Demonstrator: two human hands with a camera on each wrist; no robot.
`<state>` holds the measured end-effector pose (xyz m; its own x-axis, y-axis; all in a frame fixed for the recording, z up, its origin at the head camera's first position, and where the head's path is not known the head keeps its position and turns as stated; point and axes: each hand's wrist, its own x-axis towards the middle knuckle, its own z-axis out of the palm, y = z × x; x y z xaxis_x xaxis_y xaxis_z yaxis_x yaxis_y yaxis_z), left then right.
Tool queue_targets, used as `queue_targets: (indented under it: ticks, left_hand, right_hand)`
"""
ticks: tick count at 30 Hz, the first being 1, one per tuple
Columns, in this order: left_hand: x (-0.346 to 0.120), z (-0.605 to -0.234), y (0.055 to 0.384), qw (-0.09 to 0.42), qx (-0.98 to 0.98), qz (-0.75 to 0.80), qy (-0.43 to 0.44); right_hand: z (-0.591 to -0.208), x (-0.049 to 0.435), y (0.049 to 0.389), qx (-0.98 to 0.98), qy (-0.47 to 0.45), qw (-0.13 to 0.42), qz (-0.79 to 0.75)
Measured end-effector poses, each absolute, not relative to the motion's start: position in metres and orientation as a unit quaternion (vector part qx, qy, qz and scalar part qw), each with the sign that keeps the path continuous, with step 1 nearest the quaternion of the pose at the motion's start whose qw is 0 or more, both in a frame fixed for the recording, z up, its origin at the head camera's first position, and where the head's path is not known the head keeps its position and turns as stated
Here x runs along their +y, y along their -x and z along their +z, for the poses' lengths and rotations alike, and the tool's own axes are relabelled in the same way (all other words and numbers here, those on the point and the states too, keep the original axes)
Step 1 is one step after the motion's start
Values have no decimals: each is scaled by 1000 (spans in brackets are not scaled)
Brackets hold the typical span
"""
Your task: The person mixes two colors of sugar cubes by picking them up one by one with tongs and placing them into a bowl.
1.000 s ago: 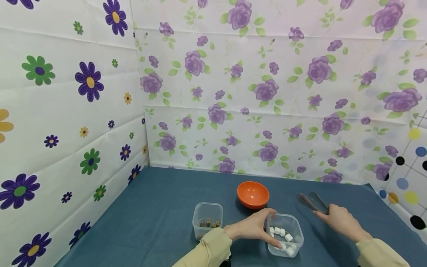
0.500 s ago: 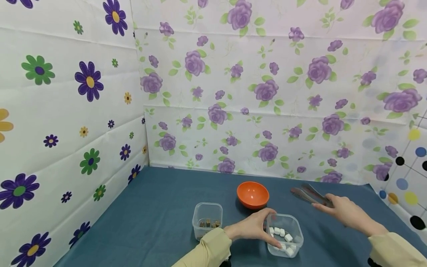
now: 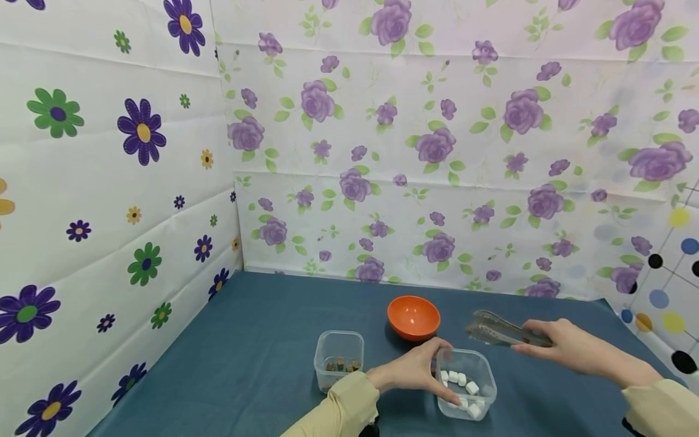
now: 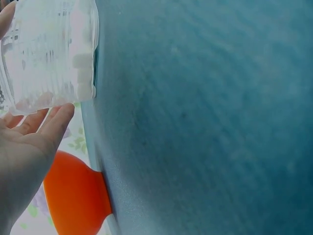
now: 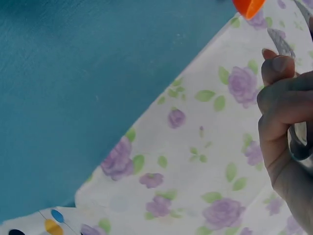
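Note:
My left hand (image 3: 411,369) holds a clear plastic container (image 3: 488,393) on the table, thumb on its near side and fingers on its far side. Several white cubes (image 3: 462,379) lie inside. In the left wrist view, the container's side (image 4: 41,54) stands between the thumb and fingers. My right hand (image 3: 581,352) grips metal tongs (image 3: 499,331), raised to the right of that container. The tongs' arms are spread apart and point left. Fingers curl round the tongs in the right wrist view, where most of the tool is hidden or out of frame.
An orange bowl (image 3: 413,317) stands behind the left hand. A second clear container (image 3: 340,342) with several small brown cubes (image 3: 341,365) is to the left, partly behind the left sleeve. Blue cloth (image 3: 246,364) covers the table, with patterned sheets behind and at the sides.
My right hand has lifted the tongs and moved up and to the right, turning them to point more to the left. My left hand and the container have stayed in place.

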<state>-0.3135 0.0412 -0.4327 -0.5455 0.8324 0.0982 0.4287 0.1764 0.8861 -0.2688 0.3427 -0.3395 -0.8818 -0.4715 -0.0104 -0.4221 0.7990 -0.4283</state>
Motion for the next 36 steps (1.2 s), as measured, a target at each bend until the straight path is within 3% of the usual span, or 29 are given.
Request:
queue_targets:
  ticks: [12,27,36]
  left_hand:
    - [42,-433,314,205,733,477,-440]
    - [43,-432,313,220,726,488,-432]
    - [44,-432,313,242,721,496,-419]
  right_hand:
    - [-324,326,256,932,307,90,-169]
    - [-318,298,256,944,301,104,-81]
    - [-321,285,258,943,324,68,-24]
